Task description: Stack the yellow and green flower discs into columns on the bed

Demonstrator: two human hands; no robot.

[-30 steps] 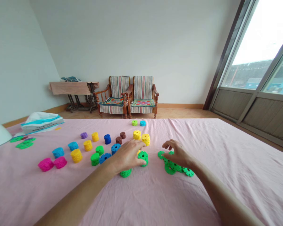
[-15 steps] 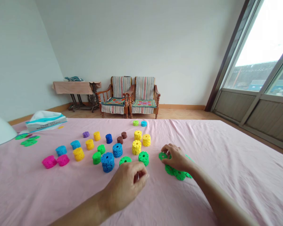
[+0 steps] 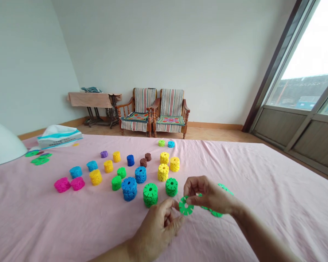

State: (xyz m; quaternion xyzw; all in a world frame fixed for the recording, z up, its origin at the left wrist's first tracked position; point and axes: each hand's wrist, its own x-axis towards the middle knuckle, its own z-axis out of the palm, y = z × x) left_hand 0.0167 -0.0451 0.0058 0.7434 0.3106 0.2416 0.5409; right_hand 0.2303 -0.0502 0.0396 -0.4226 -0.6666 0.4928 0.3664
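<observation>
Pink bed sheet (image 3: 235,233) lay under everything. My right hand (image 3: 209,194) pinched a flat green plastic snowflake disc (image 3: 186,206) by its upper edge, keeping the centre hole free; my curled left hand (image 3: 158,231) was just beside it, touching or not I cannot tell.

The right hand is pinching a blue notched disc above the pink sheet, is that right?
Not blue: the head view shows that the notched disc in the right hand is green. It is pinched above the pink sheet, as you said.
</observation>
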